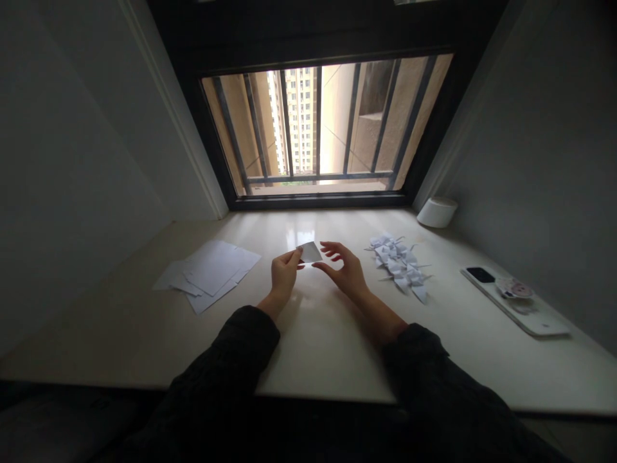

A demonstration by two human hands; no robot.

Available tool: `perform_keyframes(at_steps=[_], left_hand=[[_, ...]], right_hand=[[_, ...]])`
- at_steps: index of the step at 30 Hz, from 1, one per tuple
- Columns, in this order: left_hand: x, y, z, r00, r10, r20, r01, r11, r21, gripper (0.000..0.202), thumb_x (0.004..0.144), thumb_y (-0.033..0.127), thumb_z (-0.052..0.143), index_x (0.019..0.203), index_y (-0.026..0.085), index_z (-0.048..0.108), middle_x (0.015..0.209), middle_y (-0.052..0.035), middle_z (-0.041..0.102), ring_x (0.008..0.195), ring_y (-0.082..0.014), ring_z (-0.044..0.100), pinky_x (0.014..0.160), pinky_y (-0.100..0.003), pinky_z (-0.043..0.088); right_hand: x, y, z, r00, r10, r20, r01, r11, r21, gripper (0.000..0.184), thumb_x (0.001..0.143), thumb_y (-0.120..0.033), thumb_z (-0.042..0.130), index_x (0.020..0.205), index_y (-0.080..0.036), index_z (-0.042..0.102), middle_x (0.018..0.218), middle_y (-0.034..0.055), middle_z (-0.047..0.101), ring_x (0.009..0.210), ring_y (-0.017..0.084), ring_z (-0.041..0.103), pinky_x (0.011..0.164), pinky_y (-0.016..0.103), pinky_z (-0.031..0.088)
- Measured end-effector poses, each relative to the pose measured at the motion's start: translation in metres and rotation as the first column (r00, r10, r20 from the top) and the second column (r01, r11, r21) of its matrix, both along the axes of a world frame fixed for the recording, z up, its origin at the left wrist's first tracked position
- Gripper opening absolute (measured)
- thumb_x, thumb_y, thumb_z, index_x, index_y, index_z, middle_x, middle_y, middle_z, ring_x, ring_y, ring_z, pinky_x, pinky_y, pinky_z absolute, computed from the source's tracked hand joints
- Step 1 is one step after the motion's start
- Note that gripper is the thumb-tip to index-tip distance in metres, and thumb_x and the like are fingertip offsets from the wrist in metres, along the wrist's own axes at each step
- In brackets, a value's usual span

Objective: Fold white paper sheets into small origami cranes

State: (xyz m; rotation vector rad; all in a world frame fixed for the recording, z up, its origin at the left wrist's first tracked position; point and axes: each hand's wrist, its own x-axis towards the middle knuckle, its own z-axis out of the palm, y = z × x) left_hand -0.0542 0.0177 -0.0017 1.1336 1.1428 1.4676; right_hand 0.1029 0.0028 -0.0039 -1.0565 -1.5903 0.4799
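A small folded piece of white paper (311,253) is pinched at its left corner by my left hand (284,275), between thumb and fingers. My right hand (345,269) stands just to the right of the paper, its fingers spread and curved toward it. I cannot tell whether its fingertips touch the paper. To the left of my hands lie loose sheets of white paper (211,274), and to the right lies a heap of small folded white paper shapes (399,265), possibly origami cranes.
The hands work over a cream, glossy sill-like counter (318,347) between grey walls. A barred window (322,125) stands at the far end. A white cylindrical object (436,212) sits in the back right corner. A black phone (481,274) and a round sticker-like item (515,289) rest on a white flat panel (525,315).
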Motion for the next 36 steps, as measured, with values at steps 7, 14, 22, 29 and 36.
perform_keyframes(at_steps=[7,14,22,29,36], left_hand=[[0.001,-0.001,0.001,0.998,-0.060,0.012,0.061,0.998,-0.032,0.038,0.072,0.046,0.067,0.088,0.012,0.073,0.082,-0.0105,0.072,0.076,-0.0208,0.068,0.069,-0.032,0.053],[0.002,-0.004,0.007,0.988,-0.151,0.004,0.151,0.987,0.045,0.054,0.076,0.053,0.062,0.119,0.022,0.061,0.113,-0.0098,0.066,0.090,-0.0222,0.067,0.069,-0.030,0.052],[0.002,-0.004,0.009,0.969,-0.244,-0.043,0.248,0.962,0.114,0.061,0.068,0.039,0.074,0.122,0.020,0.057,0.098,-0.0088,0.069,0.087,-0.0201,0.065,0.076,-0.029,0.050],[-0.010,0.003,0.015,0.938,-0.324,-0.124,0.338,0.935,0.108,0.051,0.064,0.037,0.076,0.110,0.019,0.063,0.087,-0.0067,0.070,0.077,-0.0177,0.065,0.073,-0.030,0.050],[-0.014,0.005,0.017,0.920,-0.352,-0.172,0.369,0.926,0.081,0.048,0.065,0.035,0.077,0.107,0.017,0.064,0.085,-0.0074,0.070,0.072,-0.0167,0.065,0.072,-0.030,0.051]], right_hand=[[0.007,-0.002,0.003,0.894,-0.183,0.409,0.071,0.959,0.274,0.016,0.084,-0.029,0.059,0.089,-0.032,0.073,0.096,0.0048,0.068,0.089,0.023,0.055,0.076,0.037,0.046],[-0.004,-0.002,0.000,0.998,-0.064,0.003,0.063,0.996,0.060,0.016,0.078,-0.038,0.065,0.082,-0.026,0.074,0.083,0.0049,0.067,0.079,0.020,0.060,0.071,0.034,0.049],[-0.007,-0.002,0.002,0.991,0.004,-0.137,-0.016,0.996,-0.088,0.024,0.071,-0.046,0.070,0.073,-0.022,0.072,0.076,0.0045,0.066,0.071,0.018,0.059,0.062,0.032,0.047],[-0.003,0.000,0.001,0.986,0.036,-0.162,-0.054,0.993,-0.106,0.024,0.069,-0.047,0.071,0.074,-0.023,0.073,0.076,0.0042,0.066,0.072,0.018,0.060,0.062,0.031,0.046],[0.001,-0.002,0.008,0.988,-0.030,-0.148,0.029,1.000,-0.011,0.020,0.075,-0.043,0.066,0.076,-0.023,0.072,0.076,0.0041,0.065,0.073,0.018,0.059,0.062,0.032,0.047]])
